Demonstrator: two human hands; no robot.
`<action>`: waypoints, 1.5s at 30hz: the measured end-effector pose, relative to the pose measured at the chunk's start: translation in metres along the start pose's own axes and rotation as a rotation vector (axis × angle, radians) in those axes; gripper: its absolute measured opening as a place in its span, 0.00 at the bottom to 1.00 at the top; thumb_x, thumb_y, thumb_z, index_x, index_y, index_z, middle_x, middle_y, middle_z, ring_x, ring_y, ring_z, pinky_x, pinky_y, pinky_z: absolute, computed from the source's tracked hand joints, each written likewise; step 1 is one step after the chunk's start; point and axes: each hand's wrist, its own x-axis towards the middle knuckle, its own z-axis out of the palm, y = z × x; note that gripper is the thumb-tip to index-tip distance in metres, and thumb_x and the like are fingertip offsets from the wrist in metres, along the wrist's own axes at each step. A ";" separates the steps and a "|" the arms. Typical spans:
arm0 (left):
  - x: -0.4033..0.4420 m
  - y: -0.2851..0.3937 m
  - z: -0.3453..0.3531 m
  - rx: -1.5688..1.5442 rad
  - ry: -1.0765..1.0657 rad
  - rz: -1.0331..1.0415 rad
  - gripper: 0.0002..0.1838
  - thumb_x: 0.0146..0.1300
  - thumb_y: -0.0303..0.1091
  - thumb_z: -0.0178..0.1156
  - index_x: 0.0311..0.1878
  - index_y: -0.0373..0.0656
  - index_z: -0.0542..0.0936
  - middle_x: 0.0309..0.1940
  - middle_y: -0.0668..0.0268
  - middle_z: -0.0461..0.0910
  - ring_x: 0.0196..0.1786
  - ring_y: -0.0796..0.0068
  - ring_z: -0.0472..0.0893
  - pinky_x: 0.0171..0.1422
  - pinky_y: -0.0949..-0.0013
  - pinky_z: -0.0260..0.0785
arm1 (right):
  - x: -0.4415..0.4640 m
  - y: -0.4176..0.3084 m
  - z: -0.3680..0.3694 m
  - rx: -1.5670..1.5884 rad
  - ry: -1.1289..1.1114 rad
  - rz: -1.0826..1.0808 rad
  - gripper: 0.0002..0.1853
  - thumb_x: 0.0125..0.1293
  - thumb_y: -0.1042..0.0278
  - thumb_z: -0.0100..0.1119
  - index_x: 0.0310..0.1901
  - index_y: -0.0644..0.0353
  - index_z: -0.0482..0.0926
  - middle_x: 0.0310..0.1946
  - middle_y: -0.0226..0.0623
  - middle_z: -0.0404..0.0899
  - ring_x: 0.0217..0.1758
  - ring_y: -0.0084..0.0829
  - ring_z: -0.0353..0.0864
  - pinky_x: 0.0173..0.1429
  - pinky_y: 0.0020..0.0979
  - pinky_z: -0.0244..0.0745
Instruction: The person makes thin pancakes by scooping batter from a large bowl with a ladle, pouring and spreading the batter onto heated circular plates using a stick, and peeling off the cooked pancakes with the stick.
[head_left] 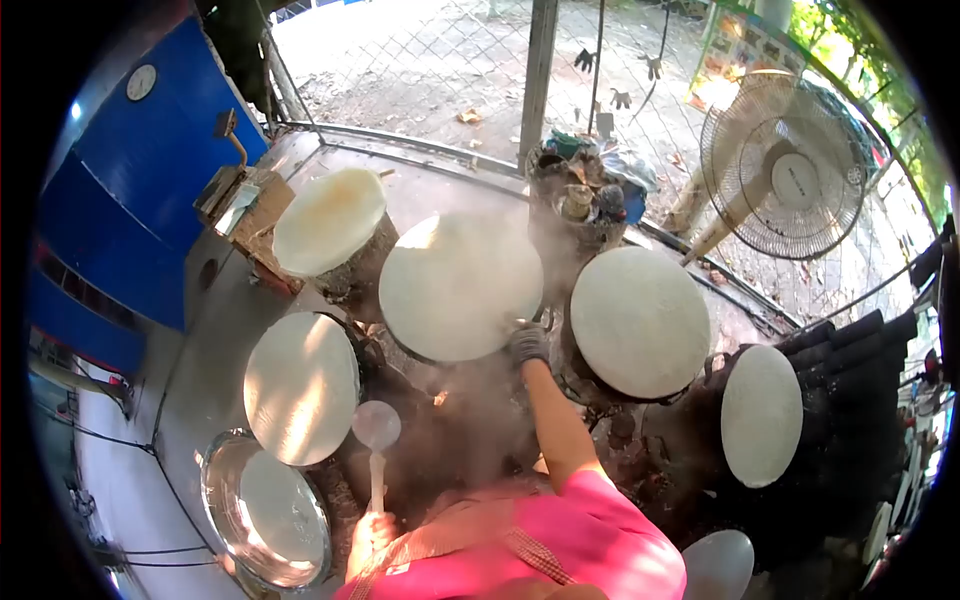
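My left hand (372, 530) is bare and closed around the handle of a ladle (377, 426), whose round pale bowl points away from me. A dark grey glove covers my right hand (528, 343), which is at the lower right edge of the large pale round disc (462, 288) in the middle. Its fingers are partly hidden by the glove's back and haze, so their grip is unclear. Steam drifts over that disc. Another pale disc (640, 322) lies just right of the glove, and a sunlit one (302, 388) is left of the ladle.
A metal basin (212, 492) with white contents stands at lower left. Further discs are at upper left (330, 222) and right (761, 416). Beyond them are a cluttered bin (578, 225), a standing fan (785, 165) and a wire fence (420, 75). Dark stacked shapes (850, 400) line the right.
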 end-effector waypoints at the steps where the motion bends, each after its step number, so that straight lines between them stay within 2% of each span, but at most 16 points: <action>1: -0.002 0.001 0.003 -0.039 0.026 -0.020 0.11 0.58 0.35 0.42 0.20 0.46 0.62 0.08 0.72 0.55 0.10 0.79 0.55 0.12 0.75 0.47 | -0.017 -0.012 -0.031 -0.004 -0.002 -0.002 0.16 0.56 0.59 0.45 0.40 0.59 0.75 0.40 0.41 0.74 0.41 0.34 0.74 0.44 0.34 0.70; 3: -0.008 0.000 0.006 -0.013 0.068 -0.036 0.12 0.58 0.35 0.42 0.19 0.46 0.62 0.08 0.72 0.55 0.10 0.79 0.54 0.12 0.75 0.47 | -0.051 -0.019 -0.082 -0.050 -0.007 -0.059 0.15 0.58 0.61 0.40 0.41 0.57 0.74 0.36 0.37 0.75 0.37 0.32 0.75 0.43 0.34 0.70; 5: -0.025 0.002 0.020 0.446 0.087 0.011 0.14 0.59 0.36 0.40 0.18 0.46 0.60 0.06 0.73 0.52 0.09 0.79 0.54 0.11 0.75 0.47 | -0.071 -0.014 -0.125 -0.052 -0.009 -0.069 0.14 0.60 0.63 0.36 0.41 0.55 0.73 0.33 0.33 0.77 0.34 0.29 0.76 0.42 0.33 0.70; 8: -0.030 0.019 0.001 0.178 0.014 0.112 0.13 0.59 0.34 0.40 0.18 0.46 0.62 0.10 0.72 0.54 0.09 0.80 0.54 0.11 0.76 0.48 | -0.086 -0.014 -0.063 0.031 -0.215 0.062 0.12 0.57 0.63 0.40 0.36 0.52 0.75 0.33 0.32 0.77 0.38 0.25 0.75 0.36 0.31 0.72; 10: -0.020 0.014 0.013 0.048 -0.037 0.177 0.12 0.58 0.31 0.41 0.18 0.46 0.62 0.13 0.72 0.57 0.09 0.82 0.55 0.10 0.78 0.49 | -0.098 -0.046 0.016 0.080 -0.101 0.077 0.11 0.57 0.63 0.41 0.31 0.54 0.75 0.30 0.30 0.78 0.35 0.24 0.76 0.34 0.30 0.72; 15: -0.020 0.040 -0.003 0.134 -0.215 -0.145 0.14 0.58 0.36 0.37 0.18 0.46 0.62 0.15 0.68 0.59 0.12 0.77 0.58 0.15 0.74 0.54 | -0.077 -0.018 -0.077 0.067 0.133 0.248 0.10 0.55 0.67 0.44 0.27 0.58 0.76 0.27 0.36 0.77 0.29 0.32 0.77 0.28 0.35 0.71; 22: 0.000 0.059 0.004 0.004 -0.133 0.148 0.13 0.57 0.39 0.41 0.18 0.48 0.62 0.14 0.72 0.59 0.12 0.81 0.59 0.13 0.75 0.53 | -0.024 0.032 -0.073 0.097 0.010 0.157 0.11 0.55 0.61 0.45 0.30 0.55 0.76 0.28 0.39 0.77 0.31 0.37 0.76 0.32 0.39 0.70; 23: 0.005 0.072 0.002 0.324 0.010 0.235 0.14 0.57 0.40 0.41 0.17 0.49 0.61 0.13 0.74 0.58 0.11 0.82 0.58 0.12 0.76 0.51 | -0.033 0.032 -0.074 0.095 -0.003 0.135 0.11 0.55 0.60 0.45 0.31 0.54 0.76 0.28 0.40 0.77 0.31 0.38 0.76 0.33 0.39 0.70; 24: 0.017 0.082 0.019 0.641 0.156 0.317 0.14 0.57 0.41 0.42 0.16 0.50 0.60 0.11 0.75 0.57 0.10 0.83 0.57 0.11 0.76 0.50 | -0.041 0.034 -0.078 0.094 -0.009 0.120 0.11 0.55 0.59 0.45 0.31 0.54 0.76 0.29 0.40 0.77 0.31 0.39 0.76 0.33 0.40 0.70; 26: 0.042 0.081 0.061 0.453 0.272 0.392 0.15 0.57 0.36 0.40 0.14 0.52 0.59 0.10 0.75 0.56 0.06 0.82 0.54 0.06 0.78 0.45 | -0.049 0.037 -0.085 0.107 -0.015 0.104 0.12 0.55 0.58 0.45 0.32 0.53 0.76 0.29 0.41 0.77 0.32 0.40 0.76 0.34 0.41 0.70; 28: 0.069 0.115 0.072 0.530 0.102 0.343 0.14 0.58 0.34 0.39 0.16 0.51 0.60 0.10 0.75 0.56 0.07 0.83 0.54 0.06 0.78 0.46 | -0.057 0.033 -0.093 0.121 -0.018 0.082 0.13 0.55 0.56 0.45 0.33 0.52 0.76 0.29 0.42 0.77 0.33 0.41 0.76 0.36 0.42 0.70; 30: 0.091 0.099 0.129 0.295 0.000 0.198 0.11 0.59 0.32 0.40 0.20 0.48 0.62 0.10 0.74 0.56 0.08 0.83 0.55 0.07 0.78 0.47 | -0.077 0.024 -0.101 0.135 0.004 0.061 0.14 0.55 0.54 0.45 0.34 0.51 0.76 0.30 0.43 0.77 0.33 0.43 0.76 0.37 0.43 0.70; 35: 0.149 0.100 0.168 0.456 -0.218 0.309 0.06 0.57 0.28 0.46 0.25 0.45 0.62 0.14 0.74 0.57 0.11 0.86 0.56 0.10 0.82 0.48 | -0.125 0.029 -0.100 0.327 0.118 0.287 0.14 0.56 0.52 0.45 0.34 0.50 0.76 0.27 0.44 0.76 0.30 0.44 0.75 0.34 0.43 0.70; 40: 0.193 0.032 0.202 0.770 -0.012 0.553 0.08 0.56 0.33 0.47 0.25 0.44 0.62 0.13 0.71 0.58 0.10 0.84 0.57 0.10 0.81 0.48 | -0.160 -0.036 -0.063 0.393 0.242 0.296 0.14 0.56 0.52 0.47 0.30 0.52 0.76 0.23 0.42 0.75 0.24 0.40 0.74 0.29 0.39 0.68; 43: 0.193 0.021 0.206 0.490 -0.013 0.279 0.08 0.56 0.35 0.48 0.26 0.44 0.63 0.11 0.72 0.57 0.09 0.84 0.56 0.10 0.81 0.48 | -0.165 -0.065 -0.024 0.234 0.065 0.314 0.14 0.56 0.52 0.48 0.28 0.53 0.76 0.20 0.40 0.74 0.21 0.38 0.73 0.25 0.36 0.68; 45: 0.162 0.049 0.185 0.447 -0.120 -0.010 0.07 0.58 0.39 0.48 0.29 0.48 0.65 0.07 0.75 0.53 0.07 0.83 0.53 0.08 0.79 0.46 | -0.183 -0.065 0.006 -0.390 0.428 0.386 0.14 0.56 0.53 0.48 0.26 0.54 0.76 0.18 0.39 0.73 0.18 0.36 0.72 0.23 0.35 0.67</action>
